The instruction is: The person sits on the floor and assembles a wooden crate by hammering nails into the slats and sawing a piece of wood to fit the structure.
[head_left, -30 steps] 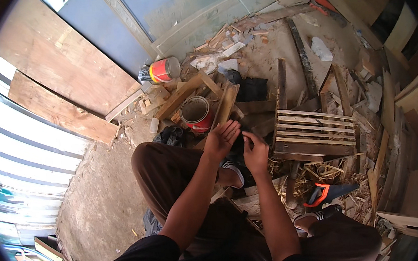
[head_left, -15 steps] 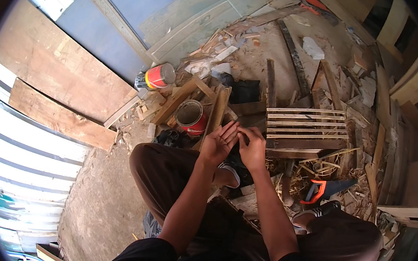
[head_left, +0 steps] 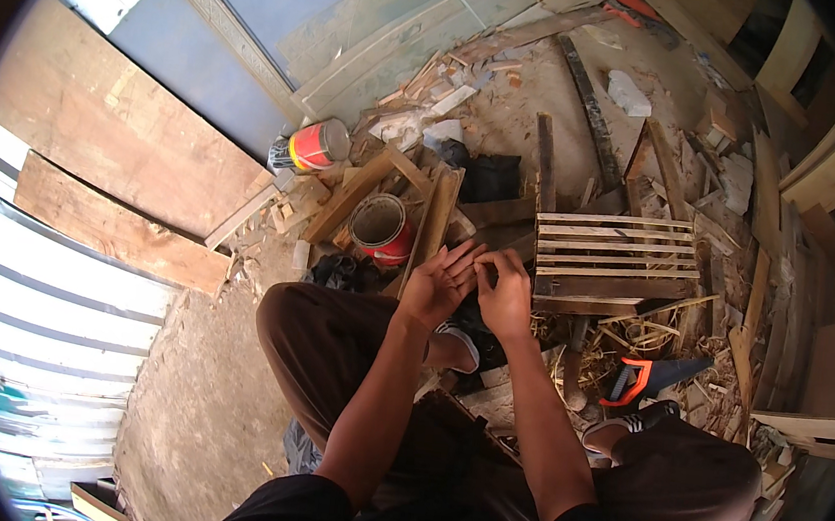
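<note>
My left hand (head_left: 438, 288) is held palm up above my shoes, its fingers stretched out. Close against its fingertips is my right hand (head_left: 505, 297), with thumb and forefinger pinched together. Whatever lies in that pinch is too small to make out. Just right of my hands stands a wooden frame with several pale slats (head_left: 615, 247) across it. To the left, a red open-topped can (head_left: 381, 229) sits among wood offcuts, beside an upright plank (head_left: 433, 224).
A hand saw (head_left: 656, 377) with an orange and black handle lies near my right foot, among wood shavings (head_left: 647, 335). Another red can (head_left: 319, 145) lies tipped by the wall. Plywood boards (head_left: 132, 92) lean at left. Scrap wood and rubble litter the floor.
The fingers of my right hand have drawn slightly away from the left fingertips. The left fingers look a little more curled. Other things stay where they were.
</note>
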Action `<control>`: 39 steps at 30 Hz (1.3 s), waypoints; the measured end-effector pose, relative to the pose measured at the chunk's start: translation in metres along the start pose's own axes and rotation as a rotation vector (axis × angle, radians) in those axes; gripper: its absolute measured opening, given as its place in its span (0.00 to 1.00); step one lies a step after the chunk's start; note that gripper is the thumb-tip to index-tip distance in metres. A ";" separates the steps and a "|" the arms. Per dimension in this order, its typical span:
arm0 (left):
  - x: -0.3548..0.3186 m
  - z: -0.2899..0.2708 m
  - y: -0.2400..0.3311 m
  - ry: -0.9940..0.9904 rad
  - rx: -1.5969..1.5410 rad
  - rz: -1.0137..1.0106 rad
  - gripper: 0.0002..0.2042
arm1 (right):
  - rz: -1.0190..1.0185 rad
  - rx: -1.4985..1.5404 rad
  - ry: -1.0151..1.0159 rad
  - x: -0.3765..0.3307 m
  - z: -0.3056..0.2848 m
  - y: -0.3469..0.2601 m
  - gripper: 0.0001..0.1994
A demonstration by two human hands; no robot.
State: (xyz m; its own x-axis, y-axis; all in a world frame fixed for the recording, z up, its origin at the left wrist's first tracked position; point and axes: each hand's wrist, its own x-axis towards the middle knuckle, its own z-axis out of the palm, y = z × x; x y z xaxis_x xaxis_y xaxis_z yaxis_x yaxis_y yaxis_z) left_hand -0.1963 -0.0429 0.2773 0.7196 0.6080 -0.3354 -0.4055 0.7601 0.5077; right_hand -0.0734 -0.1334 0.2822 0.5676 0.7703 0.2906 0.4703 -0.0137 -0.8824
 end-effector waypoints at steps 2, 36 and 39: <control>0.000 0.001 0.000 0.003 0.001 -0.010 0.28 | 0.000 0.023 -0.022 0.001 -0.001 0.001 0.04; 0.062 -0.113 -0.073 0.231 0.381 0.065 0.23 | 0.116 0.018 -0.106 -0.006 -0.014 0.014 0.05; 0.063 -0.115 -0.083 0.309 0.348 -0.030 0.22 | 0.155 -0.020 -0.066 -0.015 -0.003 0.015 0.04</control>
State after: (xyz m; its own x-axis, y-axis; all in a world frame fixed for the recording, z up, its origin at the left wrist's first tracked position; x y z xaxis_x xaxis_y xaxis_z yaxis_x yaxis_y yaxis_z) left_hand -0.1825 -0.0411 0.1231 0.5047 0.6670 -0.5481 -0.1359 0.6883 0.7126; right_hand -0.0726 -0.1469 0.2662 0.5890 0.7983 0.1258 0.3940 -0.1478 -0.9072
